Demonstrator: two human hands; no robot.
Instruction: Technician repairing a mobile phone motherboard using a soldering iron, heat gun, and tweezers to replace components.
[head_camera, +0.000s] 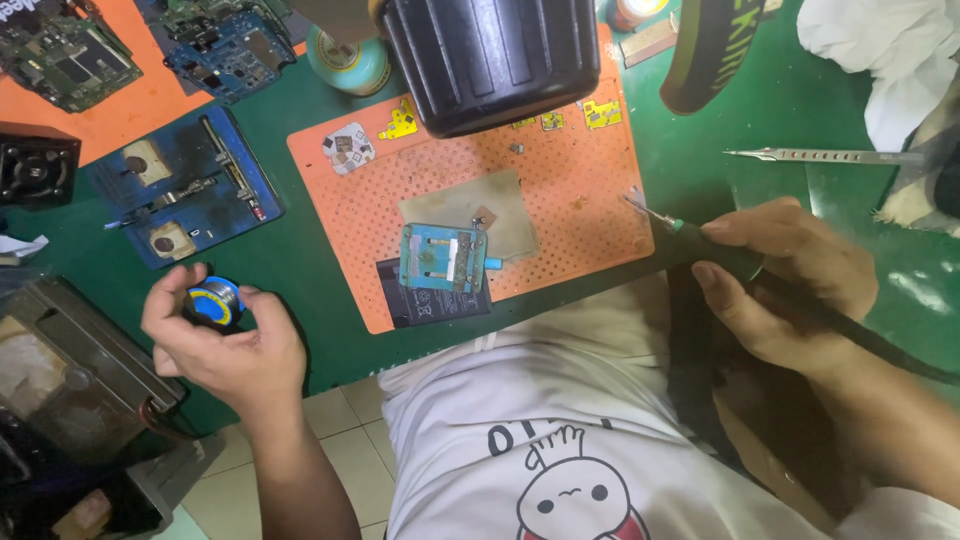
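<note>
My left hand (225, 345) holds a small spool of solder wire (213, 303) with a blue and yellow label, near the table's front edge at the left. My right hand (790, 280) grips a dark-handled soldering iron (700, 238), its thin tip (635, 203) resting over the right edge of the orange perforated mat (590, 190). On the mat's front part lies a teal holder (443, 258) clamping a small board, partly over a black flat piece (420, 300). Both hands are apart from the holder.
A black microscope body (490, 60) hangs over the mat's back. Small yellow board pieces (400, 122) lie on the mat. A blue fixture plate (190, 185), circuit boards (225, 45), a tape roll (350, 62), tweezers (820, 155) and white cloth (880, 50) sit on the green table (320, 260).
</note>
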